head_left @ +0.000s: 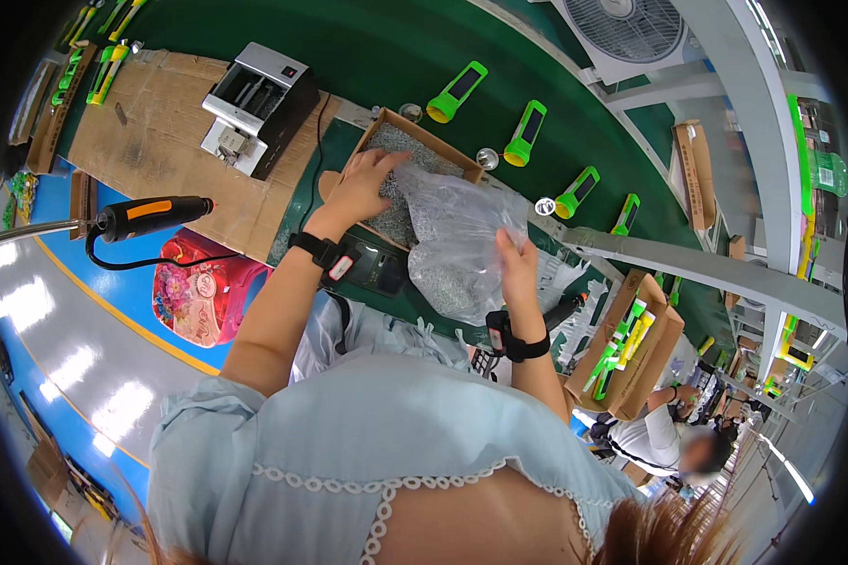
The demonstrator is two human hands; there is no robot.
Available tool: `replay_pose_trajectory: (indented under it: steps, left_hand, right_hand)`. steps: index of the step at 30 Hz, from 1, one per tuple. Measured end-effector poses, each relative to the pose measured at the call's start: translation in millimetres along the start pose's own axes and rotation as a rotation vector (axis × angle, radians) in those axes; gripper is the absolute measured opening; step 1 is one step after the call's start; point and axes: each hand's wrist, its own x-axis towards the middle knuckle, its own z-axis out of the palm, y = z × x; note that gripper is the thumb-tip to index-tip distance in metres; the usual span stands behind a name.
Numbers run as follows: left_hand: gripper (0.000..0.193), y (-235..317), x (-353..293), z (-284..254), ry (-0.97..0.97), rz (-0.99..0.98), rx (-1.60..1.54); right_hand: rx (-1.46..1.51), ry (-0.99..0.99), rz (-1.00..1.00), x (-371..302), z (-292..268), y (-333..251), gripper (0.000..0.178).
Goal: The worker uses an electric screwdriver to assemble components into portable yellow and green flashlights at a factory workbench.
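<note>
An open cardboard box holds a heap of tiny grey metal pieces, too small to name for sure. Over its right side lies a clear plastic bag, with more grey pieces showing through its lower part. My left hand rests at the box's left side, fingers spread over the pieces near the bag's mouth; I see nothing gripped in it. My right hand is closed on the bag's right side, thumb and fingers pinching the bunched plastic. Both wrists wear dark bands.
Left of the box stands a silver-black machine on a cardboard sheet, near a black-orange electric screwdriver. Green flashlights line the green belt. A carton of green parts is at right. A red stool and a co-worker are nearby.
</note>
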Motion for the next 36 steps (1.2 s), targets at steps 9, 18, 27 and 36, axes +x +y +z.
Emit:
replay_pose_trajectory:
  steps: [9,18,27,36]
  left_hand:
    - [0.02,-0.5,-11.5,12.4,-0.184,-0.242,-0.137]
    - [0.033,-6.5,10.9,18.0,0.065,-0.128,-0.046]
    - [0.043,3.2,15.5,57.5,-0.139,-0.15,0.512]
    - [0.018,8.2,28.7,27.2,0.245,-0.335,0.009]
  right_hand:
    - [0.037,0.098,0.008,-21.0,-11.0,2.2,0.021]
    - [0.081,0.152,0.029,-29.1,-14.9,9.9,0.014]
    - [0.036,0.117,0.018,-23.5,-18.0,8.3,0.014]
    - [-0.051,0.046,-0.035,-11.6,-5.9,-2.9,0.023]
